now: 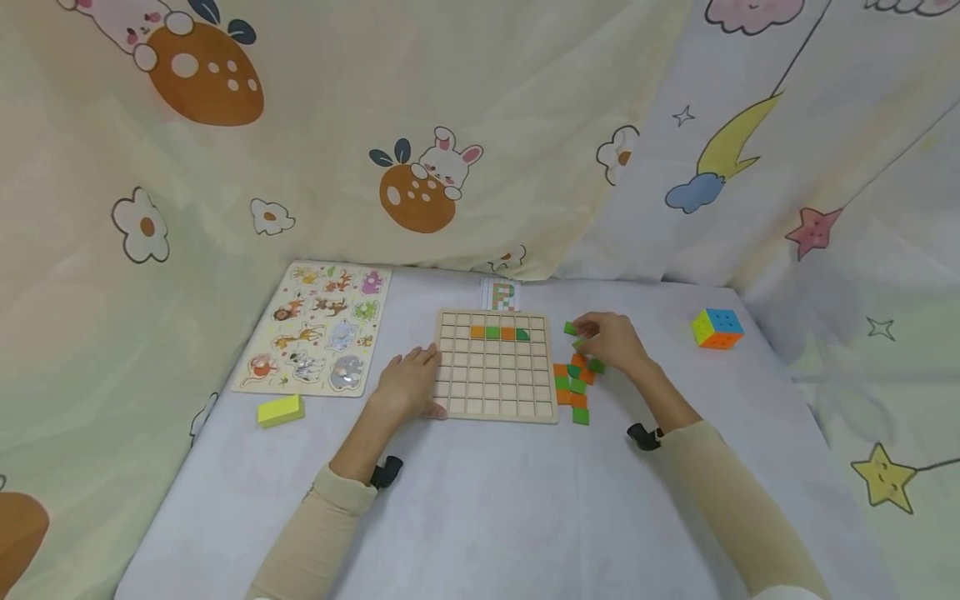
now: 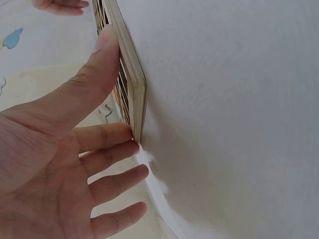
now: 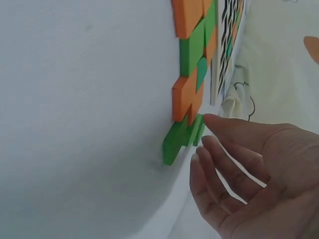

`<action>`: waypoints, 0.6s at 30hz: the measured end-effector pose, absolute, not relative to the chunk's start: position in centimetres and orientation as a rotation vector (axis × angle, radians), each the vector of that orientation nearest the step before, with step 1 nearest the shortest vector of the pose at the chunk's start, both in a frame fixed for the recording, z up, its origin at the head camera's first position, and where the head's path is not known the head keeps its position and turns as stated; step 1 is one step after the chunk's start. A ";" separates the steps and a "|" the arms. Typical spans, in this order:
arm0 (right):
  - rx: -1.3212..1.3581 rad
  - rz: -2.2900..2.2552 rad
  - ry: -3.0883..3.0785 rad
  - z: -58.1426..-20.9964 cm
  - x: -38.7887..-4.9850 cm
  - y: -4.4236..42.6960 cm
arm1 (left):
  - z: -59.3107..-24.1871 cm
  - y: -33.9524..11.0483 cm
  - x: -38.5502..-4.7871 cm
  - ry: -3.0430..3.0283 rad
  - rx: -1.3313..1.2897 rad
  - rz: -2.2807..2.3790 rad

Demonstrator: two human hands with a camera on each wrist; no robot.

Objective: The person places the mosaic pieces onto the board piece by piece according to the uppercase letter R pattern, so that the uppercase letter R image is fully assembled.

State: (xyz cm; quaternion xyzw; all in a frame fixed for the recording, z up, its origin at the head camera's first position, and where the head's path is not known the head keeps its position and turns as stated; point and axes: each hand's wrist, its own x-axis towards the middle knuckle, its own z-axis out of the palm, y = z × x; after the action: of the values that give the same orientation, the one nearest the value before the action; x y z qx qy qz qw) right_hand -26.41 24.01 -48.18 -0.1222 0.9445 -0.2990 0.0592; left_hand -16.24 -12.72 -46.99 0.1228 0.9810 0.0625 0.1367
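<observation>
The left grip [image 1: 405, 385], fingers spread, touches the square, pale wooden grid board [image 1: 495, 379] to its right; the right grip [image 1: 613, 340], parted and holding nothing, hovers beside flat green-and-orange tiles [image 1: 577, 386].

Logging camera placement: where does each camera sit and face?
Head: head-worn, facing forward and down at the grid board; left hand, right hand and sleeves show.
Left wrist: on that wrist, facing the board's corner; both hands show.
Right wrist: on that wrist, facing loose tiles; right hand shows.
Head and right wrist share the tiles.
</observation>
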 end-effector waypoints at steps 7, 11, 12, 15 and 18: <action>-0.317 -0.838 2.856 -48.7 -26.6 24.7 | -47.1 -12.9 -16.3 2.830 0.352 0.163; -0.342 -0.876 2.835 -48.7 -26.6 24.7 | -47.0 -12.9 -16.2 2.831 0.350 0.185; -0.349 -0.880 2.838 -48.6 -26.7 24.7 | -46.9 -12.9 -16.2 2.830 0.351 0.192; -0.355 -0.891 2.861 -48.4 -26.8 24.6 | -46.8 -12.8 -16.2 2.830 0.350 0.219; -0.355 -0.920 2.867 -48.1 -26.9 24.5 | -46.7 -12.8 -16.1 2.830 0.349 0.215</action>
State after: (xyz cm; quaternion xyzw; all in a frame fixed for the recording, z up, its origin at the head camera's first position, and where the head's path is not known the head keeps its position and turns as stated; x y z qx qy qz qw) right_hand -26.91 24.48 -48.07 -0.1169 0.9442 -0.3030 0.0546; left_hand -16.11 -12.83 -46.69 0.1209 0.9798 0.0744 0.1407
